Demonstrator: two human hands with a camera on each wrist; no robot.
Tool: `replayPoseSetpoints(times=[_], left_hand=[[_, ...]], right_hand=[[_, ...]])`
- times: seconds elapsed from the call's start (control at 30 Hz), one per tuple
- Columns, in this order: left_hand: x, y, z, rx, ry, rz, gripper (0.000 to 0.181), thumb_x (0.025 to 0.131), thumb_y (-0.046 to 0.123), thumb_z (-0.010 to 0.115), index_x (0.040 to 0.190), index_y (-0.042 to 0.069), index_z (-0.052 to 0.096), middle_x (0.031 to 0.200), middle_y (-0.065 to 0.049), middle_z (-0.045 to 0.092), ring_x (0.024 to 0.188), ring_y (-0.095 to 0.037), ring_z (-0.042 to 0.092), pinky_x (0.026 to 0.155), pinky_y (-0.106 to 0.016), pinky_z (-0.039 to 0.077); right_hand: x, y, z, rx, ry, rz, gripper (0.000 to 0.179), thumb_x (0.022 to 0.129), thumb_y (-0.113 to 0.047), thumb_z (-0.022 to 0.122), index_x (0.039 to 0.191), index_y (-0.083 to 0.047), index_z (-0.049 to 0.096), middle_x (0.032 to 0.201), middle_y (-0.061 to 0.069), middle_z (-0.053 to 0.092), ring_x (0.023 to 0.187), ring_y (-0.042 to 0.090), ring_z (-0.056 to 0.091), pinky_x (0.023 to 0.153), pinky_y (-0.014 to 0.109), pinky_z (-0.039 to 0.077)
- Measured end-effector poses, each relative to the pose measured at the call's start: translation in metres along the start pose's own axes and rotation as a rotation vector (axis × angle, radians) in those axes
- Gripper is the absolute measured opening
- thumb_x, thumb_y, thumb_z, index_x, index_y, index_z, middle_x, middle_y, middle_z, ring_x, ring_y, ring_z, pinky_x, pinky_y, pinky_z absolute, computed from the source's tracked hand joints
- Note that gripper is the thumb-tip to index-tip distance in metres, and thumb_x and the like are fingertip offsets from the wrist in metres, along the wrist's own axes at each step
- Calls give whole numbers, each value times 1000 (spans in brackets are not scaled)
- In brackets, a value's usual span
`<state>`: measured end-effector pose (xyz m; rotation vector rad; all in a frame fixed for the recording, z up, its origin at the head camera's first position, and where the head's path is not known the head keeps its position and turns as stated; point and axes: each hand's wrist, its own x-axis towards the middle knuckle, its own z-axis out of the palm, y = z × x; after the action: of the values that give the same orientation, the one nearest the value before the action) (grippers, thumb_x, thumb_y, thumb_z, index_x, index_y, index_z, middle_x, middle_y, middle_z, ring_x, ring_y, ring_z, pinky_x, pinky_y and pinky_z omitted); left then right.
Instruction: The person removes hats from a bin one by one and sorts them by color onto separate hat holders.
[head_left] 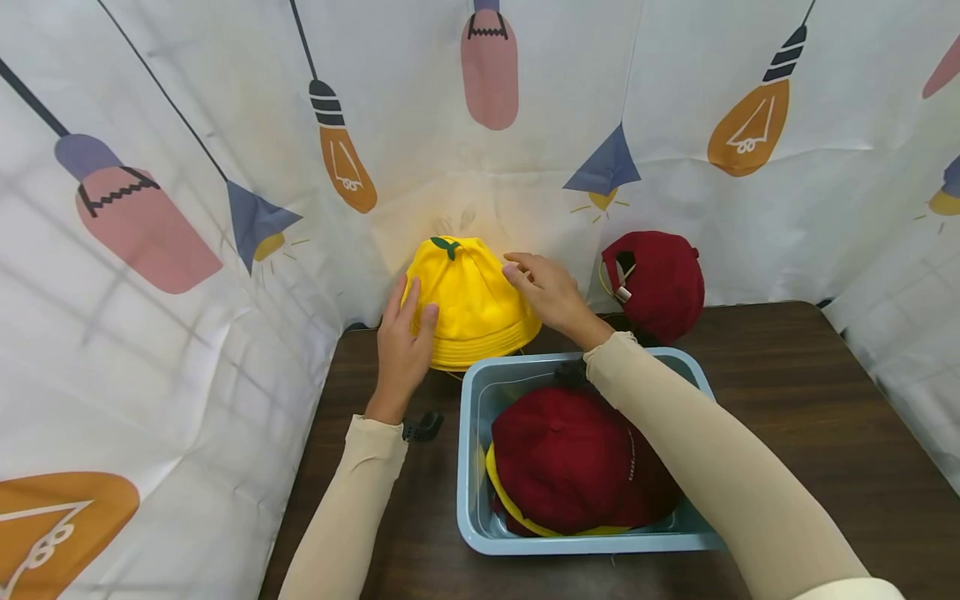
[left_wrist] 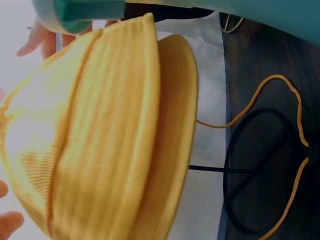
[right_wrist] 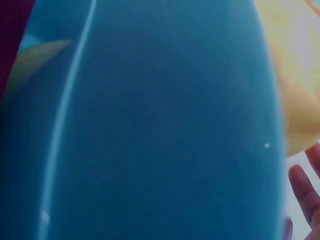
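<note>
Left grip spread along the left side of the yellow hat, right grip loosely bent beside its right, probably steadying or shaping the soft gathered crown. Hat, stitched brim down, at far left of table. Nearer, glossy blue tub holds domed red cap, presumably stacked to save space; second red cap far right.

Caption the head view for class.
Left hand and right hand flank a yellow hat beyond a blue bin, a red cap at right.
</note>
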<state>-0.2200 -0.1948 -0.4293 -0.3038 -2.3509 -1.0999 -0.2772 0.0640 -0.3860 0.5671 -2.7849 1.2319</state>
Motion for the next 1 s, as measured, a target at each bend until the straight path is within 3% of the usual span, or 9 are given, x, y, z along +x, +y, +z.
replayPoseSetpoints(times=[0.27, 0.63, 1.0], left_hand=[[5, -6, 6, 18, 40, 4, 54, 104, 36, 59, 150, 8, 49, 162, -13, 39, 149, -31, 39, 123, -50, 33], [9, -7, 8, 62, 78, 31, 48, 101, 36, 62, 139, 7, 61, 151, -15, 53, 140, -32, 52, 116, -48, 42], [7, -10, 9, 24, 99, 22, 37, 102, 28, 64, 130, 5, 67, 142, -17, 61, 131, -32, 59, 109, -50, 48]], right_hand=[[-6, -2, 12, -8, 93, 7, 50, 104, -48, 53, 139, -14, 64, 126, 7, 68, 112, 28, 61, 99, 47, 48], [-9, -1, 21, -52, 260, 5, 34, 97, -41, 69, 113, -14, 80, 110, 6, 77, 98, 28, 68, 86, 45, 48], [-12, 0, 29, -94, 291, 83, 32, 94, -48, 70, 104, -21, 84, 104, 1, 78, 94, 26, 69, 85, 47, 45]])
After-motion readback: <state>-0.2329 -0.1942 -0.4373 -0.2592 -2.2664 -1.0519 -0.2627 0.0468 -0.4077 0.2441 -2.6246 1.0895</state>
